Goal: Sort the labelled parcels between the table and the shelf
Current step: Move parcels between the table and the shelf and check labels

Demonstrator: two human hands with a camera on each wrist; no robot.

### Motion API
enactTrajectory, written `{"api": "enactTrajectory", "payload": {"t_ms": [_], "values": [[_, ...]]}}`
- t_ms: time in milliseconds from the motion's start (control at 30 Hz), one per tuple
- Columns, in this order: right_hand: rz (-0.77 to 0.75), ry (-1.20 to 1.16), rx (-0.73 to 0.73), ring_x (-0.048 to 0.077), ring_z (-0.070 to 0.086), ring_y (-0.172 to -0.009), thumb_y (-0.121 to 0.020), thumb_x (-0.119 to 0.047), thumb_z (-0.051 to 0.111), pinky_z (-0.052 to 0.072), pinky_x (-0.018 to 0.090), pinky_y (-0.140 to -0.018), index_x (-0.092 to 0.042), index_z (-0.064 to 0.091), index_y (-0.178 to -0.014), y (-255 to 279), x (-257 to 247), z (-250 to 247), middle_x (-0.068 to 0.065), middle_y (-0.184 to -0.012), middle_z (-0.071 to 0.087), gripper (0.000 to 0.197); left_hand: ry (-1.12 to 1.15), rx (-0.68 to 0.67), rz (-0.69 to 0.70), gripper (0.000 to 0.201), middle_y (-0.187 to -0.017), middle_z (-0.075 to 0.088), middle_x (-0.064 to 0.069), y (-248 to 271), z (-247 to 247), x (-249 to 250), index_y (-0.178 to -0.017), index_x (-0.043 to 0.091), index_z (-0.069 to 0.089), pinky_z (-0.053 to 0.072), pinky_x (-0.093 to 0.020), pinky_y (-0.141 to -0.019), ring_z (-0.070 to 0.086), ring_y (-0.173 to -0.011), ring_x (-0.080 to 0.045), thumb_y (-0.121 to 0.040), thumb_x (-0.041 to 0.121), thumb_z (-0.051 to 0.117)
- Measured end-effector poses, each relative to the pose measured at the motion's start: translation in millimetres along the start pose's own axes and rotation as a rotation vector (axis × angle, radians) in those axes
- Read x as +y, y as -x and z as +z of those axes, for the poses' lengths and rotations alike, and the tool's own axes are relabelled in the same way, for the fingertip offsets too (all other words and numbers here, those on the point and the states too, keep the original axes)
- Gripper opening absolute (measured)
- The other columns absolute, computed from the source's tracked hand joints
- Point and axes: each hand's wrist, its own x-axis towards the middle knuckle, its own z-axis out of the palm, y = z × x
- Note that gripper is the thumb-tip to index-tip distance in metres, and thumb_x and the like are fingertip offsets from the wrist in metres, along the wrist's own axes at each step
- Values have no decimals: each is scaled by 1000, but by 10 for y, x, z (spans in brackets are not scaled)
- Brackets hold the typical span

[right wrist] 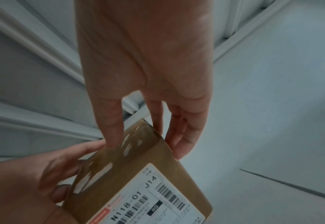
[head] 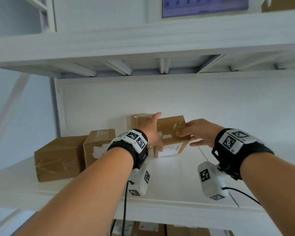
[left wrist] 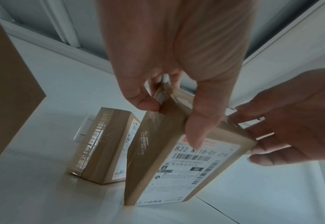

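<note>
Parcel (head: 170, 133) upright on shelf (head: 177, 172); left hand (head: 152, 132) and right hand (head: 199, 132) pinch opposite top edges, likely steadying it, label facing near.

We see soft, even daylight on the white metal shelf (head: 177, 176) in the head view, with glare washing out the white printed label (head: 170, 149). Straight beams bow toward the edges. Both wrist views are dimmer and bluish; the brown cardboard parcel (left wrist: 169, 151) looks slightly smeared, perhaps from motion.
</note>
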Motion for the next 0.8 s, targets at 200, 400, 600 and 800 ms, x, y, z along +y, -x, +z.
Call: {"api": "enactTrajectory", "payload": {"t_ms": [200,400,600,800], "values": [[-22,-58,91,18,62,-106,-86,-19,74,47,36,-89,-11,63,-119,176,15,-62,3,-107,71,36,212,62,60,114,-146,37,-4,47,4,44,-153,32,15,49,-41,-99,48,-123,-26,-65,6,83],[-44,-118,147,20,62,-108,-84,-18,75,46,41,-95,-17,62,-114,461,162,-90,3,-102,74,32,576,113,120,94,-131,42,3,154,58,40,-149,27,28,41,-33,-94,46,-119,-19,-70,24,78],[-89,-257,222,20,67,-106,-84,-19,75,52,40,-93,-18,59,-127,846,416,-46,2,-109,74,46,760,42,184,38,-97,61,4,335,304,120,-115,16,62,44,-27,-79,55,-90,-12,-86,39,66],[-89,-405,264,25,69,-108,-88,-35,69,52,49,-98,-22,55,-131,1340,695,15,3,-114,73,47,930,-20,292,34,-72,62,0,622,576,400,-71,20,59,49,-25,-67,59,-66,-15,-96,40,48]]}}
